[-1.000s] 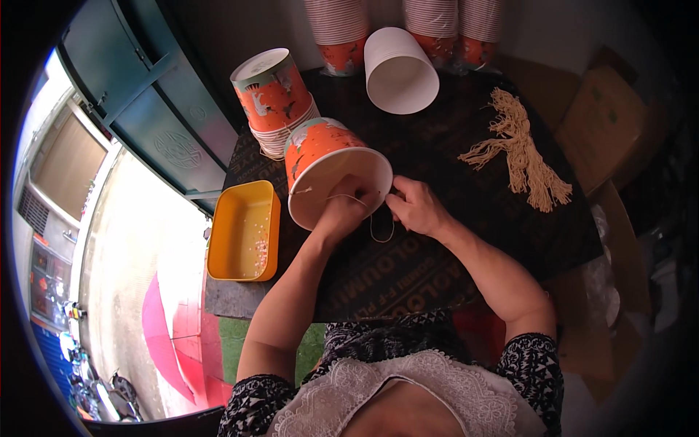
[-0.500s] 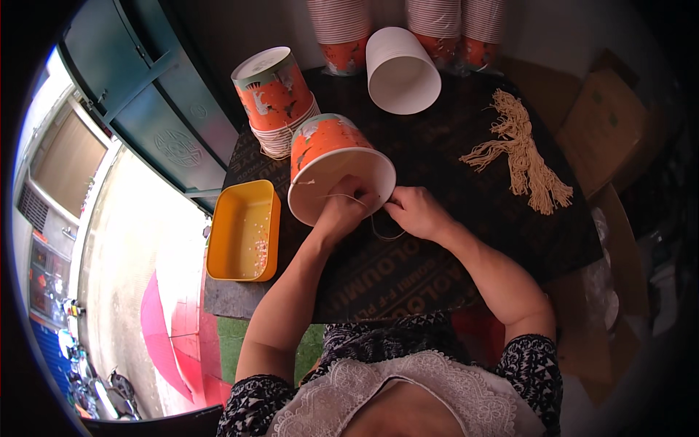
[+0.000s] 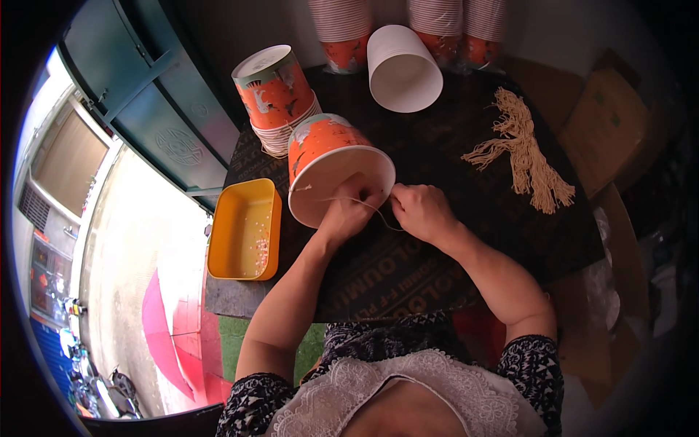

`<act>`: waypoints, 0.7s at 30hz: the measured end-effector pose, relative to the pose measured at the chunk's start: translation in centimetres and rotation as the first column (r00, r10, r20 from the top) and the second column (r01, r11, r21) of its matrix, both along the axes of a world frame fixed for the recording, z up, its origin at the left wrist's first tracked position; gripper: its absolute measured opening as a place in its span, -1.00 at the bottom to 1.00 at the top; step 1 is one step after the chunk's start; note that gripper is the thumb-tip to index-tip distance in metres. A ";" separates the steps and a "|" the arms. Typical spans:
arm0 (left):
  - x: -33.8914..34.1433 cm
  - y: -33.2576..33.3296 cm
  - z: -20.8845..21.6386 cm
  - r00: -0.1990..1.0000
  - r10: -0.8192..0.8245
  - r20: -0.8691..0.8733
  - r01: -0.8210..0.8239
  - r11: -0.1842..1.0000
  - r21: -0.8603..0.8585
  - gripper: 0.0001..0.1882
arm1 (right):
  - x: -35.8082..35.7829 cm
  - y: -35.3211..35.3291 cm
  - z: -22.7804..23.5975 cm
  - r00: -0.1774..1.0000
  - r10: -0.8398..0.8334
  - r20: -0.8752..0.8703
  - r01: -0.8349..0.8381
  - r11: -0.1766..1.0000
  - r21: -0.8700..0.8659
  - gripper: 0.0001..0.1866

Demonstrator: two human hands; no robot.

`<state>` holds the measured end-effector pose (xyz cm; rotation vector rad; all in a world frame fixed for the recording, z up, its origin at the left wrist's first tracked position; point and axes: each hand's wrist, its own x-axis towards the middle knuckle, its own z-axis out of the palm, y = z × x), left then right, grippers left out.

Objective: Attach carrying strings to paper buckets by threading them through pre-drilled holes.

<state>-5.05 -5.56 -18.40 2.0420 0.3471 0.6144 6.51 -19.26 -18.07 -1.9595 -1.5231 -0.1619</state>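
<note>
An orange paper bucket (image 3: 328, 149) with printed figures lies tipped on the table, its white open mouth toward me. My left hand (image 3: 354, 207) reaches inside the mouth with fingers curled. A thin pale cord (image 3: 380, 214) runs across the mouth, past this hand, toward my right hand. Another bit of cord (image 3: 306, 188) shows at the left of the rim. My right hand (image 3: 421, 211) is closed at the outer right side of the rim, its fingertips pressed together; what they pinch is hidden.
Stacked upside-down orange buckets (image 3: 273, 95) stand behind left, a yellow bin (image 3: 242, 229) with small pale bits at left. A white bucket (image 3: 404, 69) lies on its side at the back, before wrapped stacks (image 3: 342, 36). A cord bundle (image 3: 520, 149) lies right, near cardboard (image 3: 604, 124).
The cord beside my right hand has gone from a hanging loop to a straighter line. My right hand has turned slightly at the rim. The bucket has shifted a little.
</note>
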 end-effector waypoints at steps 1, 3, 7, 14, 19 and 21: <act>0.0 -0.1 0.1 1.000 -0.023 0.021 0.023 1.000 -0.011 -0.91 | 0.2 0.0 -0.2 0.999 -0.006 -0.032 0.006 1.000 0.008 -0.91; 0.0 -0.1 0.0 0.998 -0.042 0.042 0.042 0.999 -0.021 -0.92 | -0.1 0.0 0.0 0.999 -0.005 -0.048 0.005 1.000 -0.020 -0.91; 0.1 0.2 -0.6 0.992 -0.089 0.092 0.098 0.990 -0.098 -0.93 | -0.3 0.2 -0.4 0.995 -0.002 -0.100 -0.006 0.997 -0.076 -0.86; 0.5 0.5 -1.5 0.991 -0.117 0.059 0.117 0.993 -0.006 -0.95 | 1.3 0.6 -0.1 0.900 -0.022 -0.435 0.012 1.000 -0.027 -0.72; 0.3 -0.1 -0.9 0.993 -0.103 0.058 0.104 0.995 -0.008 -0.96 | 1.0 0.7 0.3 0.940 -0.212 -0.267 0.172 0.971 -0.164 -0.64; 0.3 -0.4 -0.8 0.989 -0.115 0.088 0.114 0.993 0.009 -0.96 | 1.1 0.9 -0.7 0.945 -0.225 -0.239 0.190 0.968 -0.162 -0.65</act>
